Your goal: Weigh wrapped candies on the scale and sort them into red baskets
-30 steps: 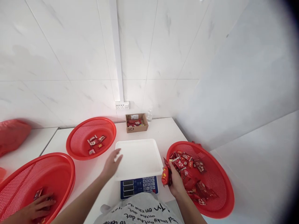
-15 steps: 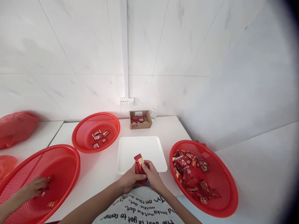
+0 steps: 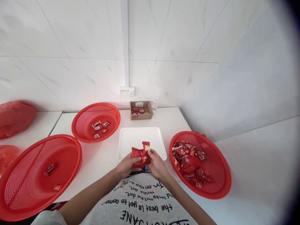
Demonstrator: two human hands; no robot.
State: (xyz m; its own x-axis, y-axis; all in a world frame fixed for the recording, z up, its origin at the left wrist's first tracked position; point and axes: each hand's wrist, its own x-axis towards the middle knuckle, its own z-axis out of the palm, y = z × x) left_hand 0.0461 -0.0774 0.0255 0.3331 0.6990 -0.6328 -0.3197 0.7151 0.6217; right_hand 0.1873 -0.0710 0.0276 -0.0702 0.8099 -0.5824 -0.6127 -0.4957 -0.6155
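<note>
My left hand [image 3: 125,165] is closed on red candy packets [image 3: 136,153], held low at the near edge of a white tray [image 3: 132,136]. Between the thumb and fingers of my right hand [image 3: 157,165] is another red packet [image 3: 146,147] with a pale gold patch. The packets touch or overlap, and I cannot tell exactly how many are there. Beneath my hands, part of a blue keypad [image 3: 146,169] shows at the tray's near side.
On the right, a red basket [image 3: 223,179] holds many red packets. Two more red baskets, one far left [image 3: 96,106] and one near left [image 3: 78,156], hold a few packets. A cardboard box [image 3: 142,117] with packets stands behind the tray. Red plastic bags [image 3: 17,117] lie at the left.
The packets between my hands have spread apart, and my right hand has drawn one to the right. Another person's hand has left the near left basket, where a packet now lies. The view has tilted down.
</note>
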